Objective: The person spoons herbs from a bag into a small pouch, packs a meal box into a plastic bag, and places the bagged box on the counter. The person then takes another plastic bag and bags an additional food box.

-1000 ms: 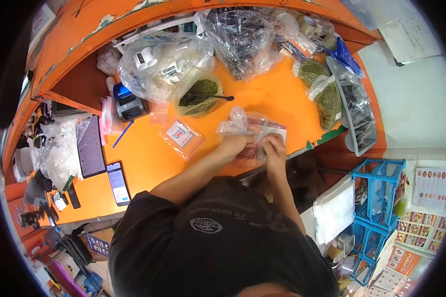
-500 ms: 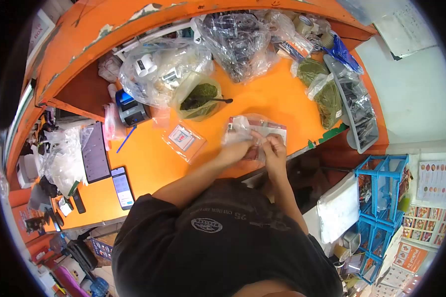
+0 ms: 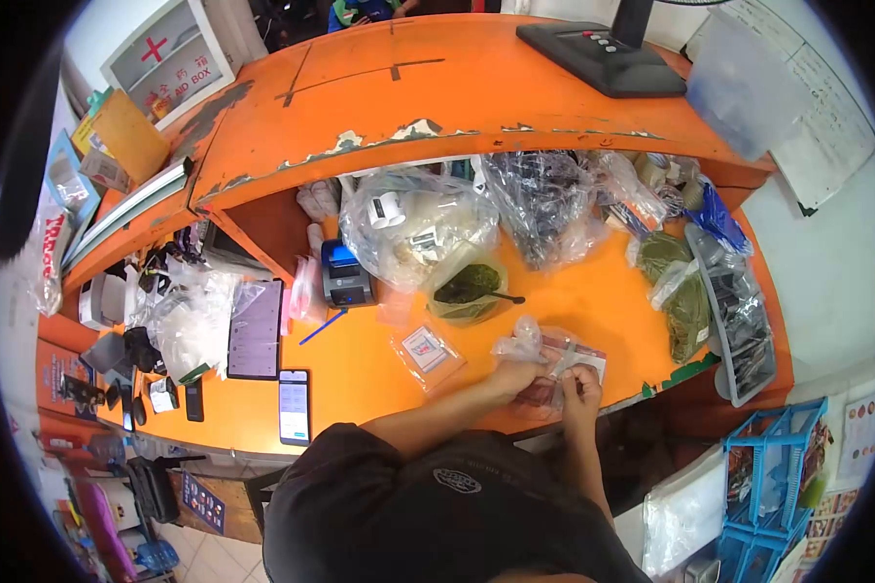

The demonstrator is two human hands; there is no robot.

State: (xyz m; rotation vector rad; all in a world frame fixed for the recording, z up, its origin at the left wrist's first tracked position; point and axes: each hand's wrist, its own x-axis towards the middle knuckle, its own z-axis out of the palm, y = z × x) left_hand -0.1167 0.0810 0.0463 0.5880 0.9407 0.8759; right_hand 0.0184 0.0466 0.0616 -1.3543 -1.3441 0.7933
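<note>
At the front edge of the orange counter, my left hand [image 3: 521, 378] has its fingers closed on a crumpled clear plastic bag [image 3: 525, 336]. My right hand [image 3: 581, 386], just to its right, pinches the same plastic between thumb and fingers. Beneath the plastic lies a flat red and white printed piece [image 3: 591, 361]; how much of it is inside the bag, I cannot tell. Behind my hands stands an open bag of green flakes [image 3: 465, 284] with a dark-handled scoop [image 3: 515, 298] leaning out. A clear packet with a printed label [image 3: 426, 352] lies left of my left hand.
A phone [image 3: 295, 408], tablet [image 3: 254, 340] and small blue-black printer [image 3: 348, 277] sit to the left. Large plastic bags [image 3: 418, 219] line the back. Filled green bags [image 3: 683, 311] and a grey tray [image 3: 744, 345] stand right. A person [image 3: 365, 12] is beyond the counter.
The view has tilted up, bringing the counter top, fan base, first aid box and another person into sight. Both hands stay on the plastic bag, fingers slightly shifted.
</note>
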